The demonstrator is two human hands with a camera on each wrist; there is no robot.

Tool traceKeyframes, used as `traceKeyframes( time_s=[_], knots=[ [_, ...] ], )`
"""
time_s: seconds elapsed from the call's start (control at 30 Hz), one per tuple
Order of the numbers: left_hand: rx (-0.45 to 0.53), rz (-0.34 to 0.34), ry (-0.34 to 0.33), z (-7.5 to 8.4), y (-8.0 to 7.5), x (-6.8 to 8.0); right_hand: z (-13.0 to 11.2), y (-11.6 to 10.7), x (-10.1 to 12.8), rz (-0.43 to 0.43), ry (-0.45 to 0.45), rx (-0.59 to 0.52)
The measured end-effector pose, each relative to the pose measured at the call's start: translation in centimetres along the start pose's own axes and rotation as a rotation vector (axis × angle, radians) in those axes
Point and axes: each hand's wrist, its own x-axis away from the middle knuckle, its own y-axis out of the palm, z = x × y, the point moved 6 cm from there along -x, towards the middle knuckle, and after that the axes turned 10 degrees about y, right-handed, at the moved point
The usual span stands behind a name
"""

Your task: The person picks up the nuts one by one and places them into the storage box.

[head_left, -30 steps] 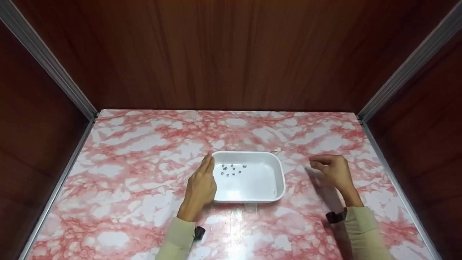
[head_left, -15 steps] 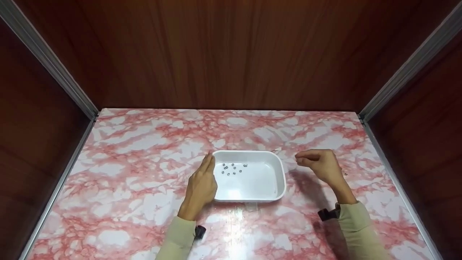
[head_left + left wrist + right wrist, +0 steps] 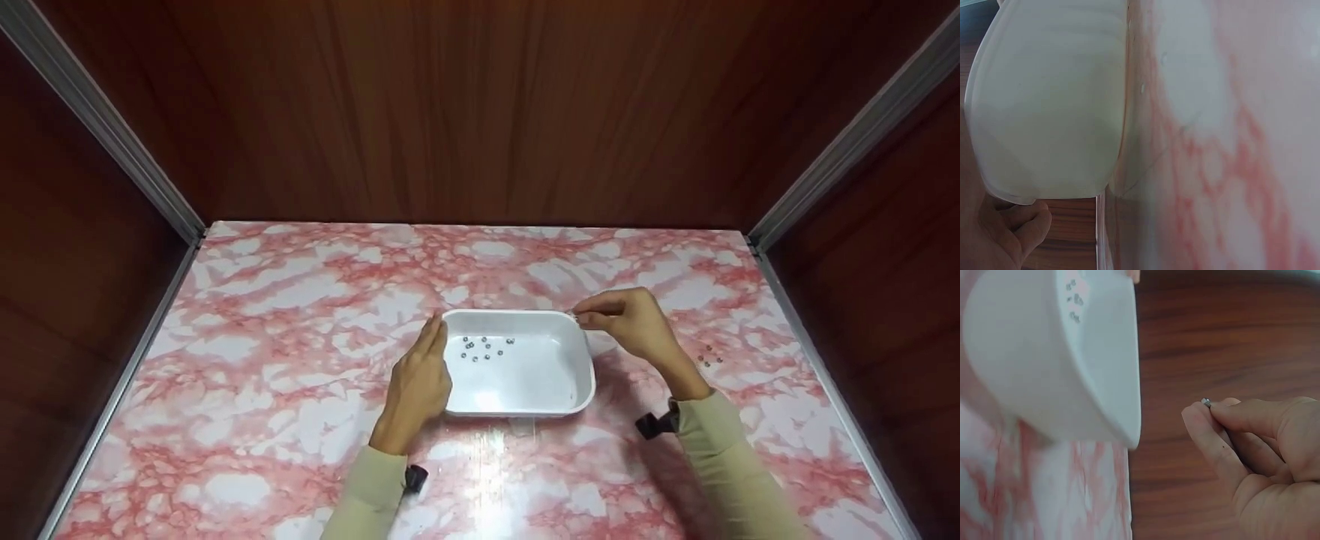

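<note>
A white rectangular tray (image 3: 551, 382) lies on the table, with several small silvery nuts (image 3: 487, 346) scattered in its left part. My left hand (image 3: 418, 379) rests along the tray's left side, its fingers fairly straight against the wall; the thumb is hidden in the head view. At the tray's far right corner, my right hand (image 3: 630, 322) is raised beside the rim. Between its thumb and forefinger it pinches one small metal nut (image 3: 1206, 403), which shows clearly in the right wrist view.
Several more nuts (image 3: 707, 364) lie on the table to the right, beyond the right forearm. The pink and white marbled table (image 3: 300, 300) is bounded by dark wood panels (image 3: 480, 112) at the back and both sides.
My right hand has moved left and away from me, up to the tray's far right corner, uncovering nuts on the table. The left hand and tray stay put.
</note>
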Motion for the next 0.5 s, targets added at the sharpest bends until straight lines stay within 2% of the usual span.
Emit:
traceKeyframes(
  time_s=[0.2,0.5],
  knots=[
    [0.010,0.009,0.011,0.0,0.0,0.0,-1.5,1.9,-0.9,-0.090,0.019,-0.071],
    [0.013,0.011,-0.013,-0.1,0.0,-0.1,-3.3,4.3,-2.2,-0.179,0.016,-0.097]
  ],
)
